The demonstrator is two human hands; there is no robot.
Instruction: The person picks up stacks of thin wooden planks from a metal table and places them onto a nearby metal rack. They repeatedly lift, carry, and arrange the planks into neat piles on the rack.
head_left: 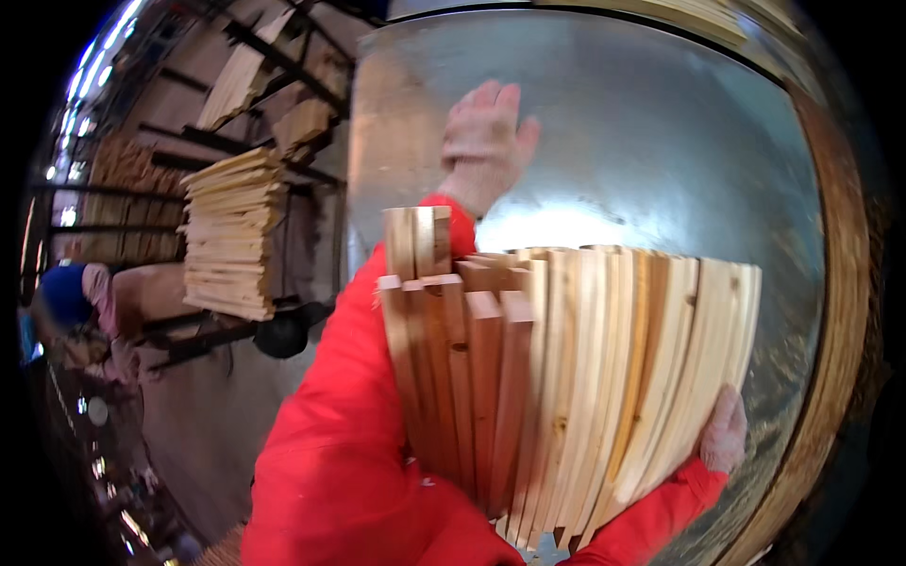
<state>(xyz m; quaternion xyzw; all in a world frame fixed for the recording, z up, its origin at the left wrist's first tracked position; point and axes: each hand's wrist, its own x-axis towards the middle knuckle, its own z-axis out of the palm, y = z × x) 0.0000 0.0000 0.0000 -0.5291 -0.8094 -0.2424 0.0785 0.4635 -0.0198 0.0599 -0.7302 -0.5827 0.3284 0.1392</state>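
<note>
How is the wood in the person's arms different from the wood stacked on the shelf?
The bundle stands on end, strips upright; the stack lies flat in layers. The bundle is propped by the right hand and a red sleeve; the stack rests on a rack, untouched. Both are pale, cut wooden strips.

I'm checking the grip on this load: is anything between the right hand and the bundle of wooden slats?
Nothing visible: the right hand lies directly on the bundle of wooden slats at its lower right edge. The left hand is raised against the metal sheet behind.
</note>
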